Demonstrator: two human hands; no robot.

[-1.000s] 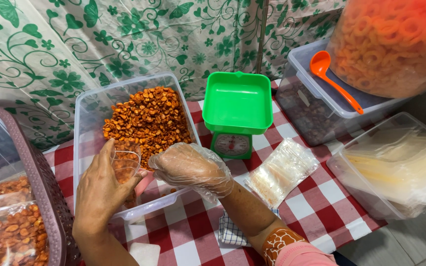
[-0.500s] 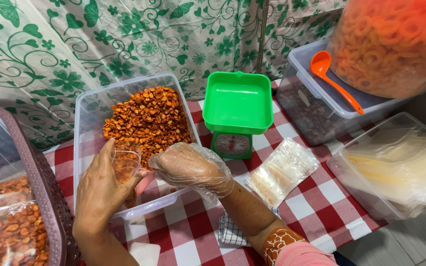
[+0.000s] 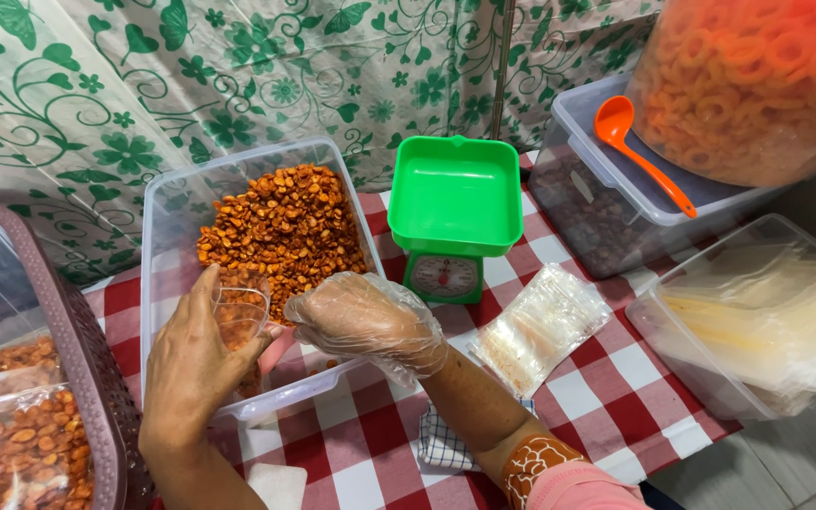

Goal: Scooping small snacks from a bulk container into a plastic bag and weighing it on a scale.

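Head view shows a small clear plastic bag (image 3: 241,316) held upright in the lower left of the frame, over the near end of a clear plastic tub (image 3: 164,212) of orange-brown fried snack pieces (image 3: 280,227). The bag's long axis runs roughly up and down, its open mouth pointing up and slightly away from the person, with a few snack pieces already inside. The left hand (image 3: 191,364) grips it from the left side, fingers curled narrowly around the bag's wall, thumb toward the tub. The right hand (image 3: 365,321), in a thin transparent glove, sits just to the right of the bag, touching or nearly touching its mouth; its fingers are bunched and bent inward toward the opening, and whether they pinch any pieces cannot be told. The left hand is the one on the bag; the snack heap lies beyond both hands, toward the upper middle. Right of the tub stands a green kitchen scale (image 3: 453,212) with an empty pan, and beside it a stack of flat clear bags (image 3: 540,326) on the red-and-white checked tablecloth (image 3: 635,397). At far left, a brown basket (image 3: 77,368) holds filled packets.
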